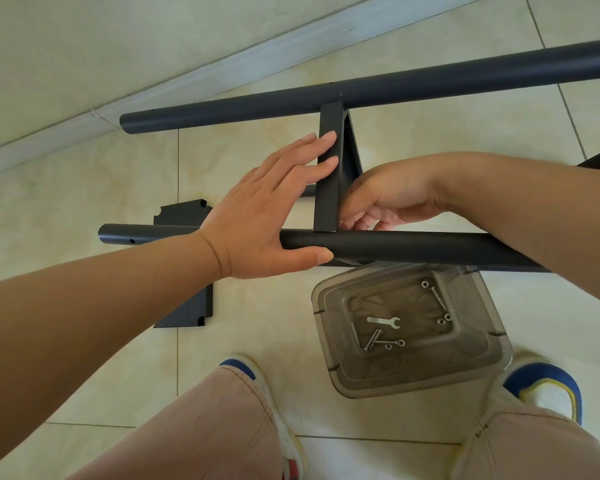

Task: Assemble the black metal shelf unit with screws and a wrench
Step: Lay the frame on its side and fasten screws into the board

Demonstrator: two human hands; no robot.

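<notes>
Left hand [257, 216] flat, fingers straight against shelf panel [328, 174], thumb under near tube [413, 249]; right hand [385, 199] fingers curled behind panel, centre frame.

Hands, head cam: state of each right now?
Left hand: open, straight fingers pressed against the black shelf panel, thumb under the near pole.
Right hand: fingers curled at the panel's far side; grip cannot be told.

The left hand [257, 216] lay flat against a black shelf piece [328, 174] standing between two black poles, its thumb under the near pole [395, 247]. The right hand [381, 195] curled behind the piece. A wrench [384, 321] and screws [371, 339] lay in a clear box [329, 296].
</notes>
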